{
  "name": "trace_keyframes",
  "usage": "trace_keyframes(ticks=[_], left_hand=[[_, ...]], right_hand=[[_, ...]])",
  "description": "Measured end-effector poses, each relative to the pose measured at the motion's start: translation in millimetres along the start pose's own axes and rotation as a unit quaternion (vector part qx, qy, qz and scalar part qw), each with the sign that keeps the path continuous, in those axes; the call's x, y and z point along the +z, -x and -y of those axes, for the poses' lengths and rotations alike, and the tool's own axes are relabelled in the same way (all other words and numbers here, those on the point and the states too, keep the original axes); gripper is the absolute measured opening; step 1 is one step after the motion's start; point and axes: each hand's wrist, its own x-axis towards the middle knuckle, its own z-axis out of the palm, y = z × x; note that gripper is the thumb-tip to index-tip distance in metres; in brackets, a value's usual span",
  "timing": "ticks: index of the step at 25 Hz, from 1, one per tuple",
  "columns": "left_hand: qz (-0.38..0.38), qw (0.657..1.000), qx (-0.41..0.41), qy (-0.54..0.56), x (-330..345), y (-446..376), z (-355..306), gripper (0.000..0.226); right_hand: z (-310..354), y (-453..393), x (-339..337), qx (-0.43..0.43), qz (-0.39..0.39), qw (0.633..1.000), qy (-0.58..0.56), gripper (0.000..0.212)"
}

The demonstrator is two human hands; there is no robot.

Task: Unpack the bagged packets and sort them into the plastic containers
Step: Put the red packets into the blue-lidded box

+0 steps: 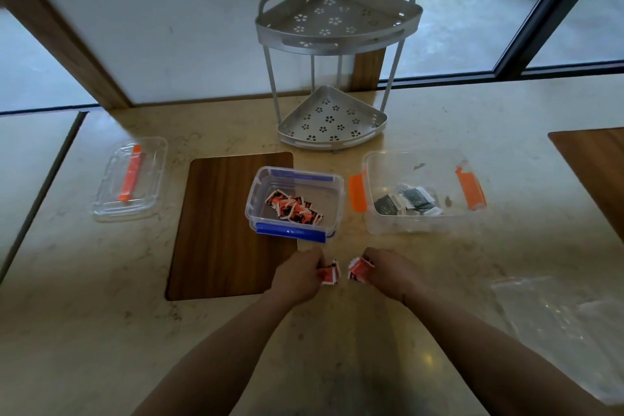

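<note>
My left hand [299,275] grips a small bunch of orange packets [329,275] just above the marble counter. Close beside it, my right hand [388,272] grips another bunch of orange packets [358,269]. Straight ahead of the hands stands a clear container with blue clips [332,209], holding several orange-and-black packets [293,208]. To its right is a larger clear container with orange clips [371,179]; several dark green packets [407,203] lie in it. An emptied clear plastic bag [557,317] lies on the counter at the right.
A clear lid with an orange clip [131,179] rests at the left. A dark wooden board [219,226] lies under the blue-clipped container's left side. A two-tier grey metal corner rack [334,64] stands at the back. Another wooden board [594,165] is at the far right.
</note>
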Motion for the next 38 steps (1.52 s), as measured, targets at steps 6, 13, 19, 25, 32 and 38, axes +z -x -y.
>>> trace_keyframes(ticks=[6, 13, 19, 25, 32, 38], left_hand=[[-0.009, 0.995, -0.028, 0.094, -37.5, 13.6, 19.0, 0.021], [-0.045, 0.990, -0.044, 0.128, -112.9, 8.8, 37.8, 0.034], [-0.073, 0.996, -0.028, 0.037, -148.5, -31.7, 37.7, 0.029], [-0.017, 0.996, -0.040, -0.077, -156.7, -71.5, 36.8, 0.030], [0.061, 0.980, -0.040, -0.183, -136.5, -109.6, 44.3, 0.023], [0.035, 0.971, 0.028, -0.234, -122.5, -123.8, 48.6, 0.021]], right_hand=[[39.7, -0.4, -11.2, -0.046, -0.009, 0.995, -0.086, 0.009], [75.8, -23.5, -33.9, -0.111, -0.092, 0.985, -0.092, 0.023], [101.5, -63.8, -51.3, -0.118, -0.119, 0.983, -0.071, 0.017], [108.5, -98.2, -58.9, -0.106, -0.074, 0.990, 0.063, 0.016], [104.8, -128.8, -43.7, -0.153, -0.001, 0.974, 0.165, 0.021], [97.5, -143.6, -36.6, -0.149, -0.014, 0.970, 0.191, 0.018]])
